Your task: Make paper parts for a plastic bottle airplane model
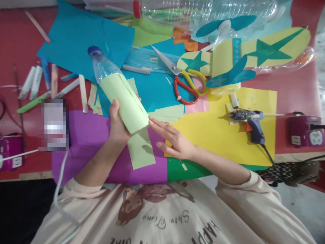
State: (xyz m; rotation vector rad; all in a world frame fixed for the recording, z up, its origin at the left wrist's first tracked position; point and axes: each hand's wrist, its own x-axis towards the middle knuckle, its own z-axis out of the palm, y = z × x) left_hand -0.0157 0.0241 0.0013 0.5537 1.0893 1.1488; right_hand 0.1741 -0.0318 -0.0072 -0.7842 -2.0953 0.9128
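Note:
A clear plastic bottle (104, 65) with a blue cap is wrapped in pale green paper (124, 101) and tilts up to the left. My left hand (118, 123) grips the wrapped part, its thumb on the near side and some fingers hidden behind. Fingers stretched out, my right hand (175, 137) touches the paper's lower right edge with its fingertips and holds nothing. Below the bottle, a loose pale green strip (142, 152) lies on purple paper (83, 135). Scissors (181, 73) with red and yellow handles lie open beyond my hands.
A glue gun (251, 122) rests on yellow paper (208, 132) at right. Behind it stands a paper-covered bottle plane (223, 61). Markers (37, 81) and a phone (56, 125) lie at left. Blue sheets (83, 37) and a large clear bottle (203, 10) are at the back.

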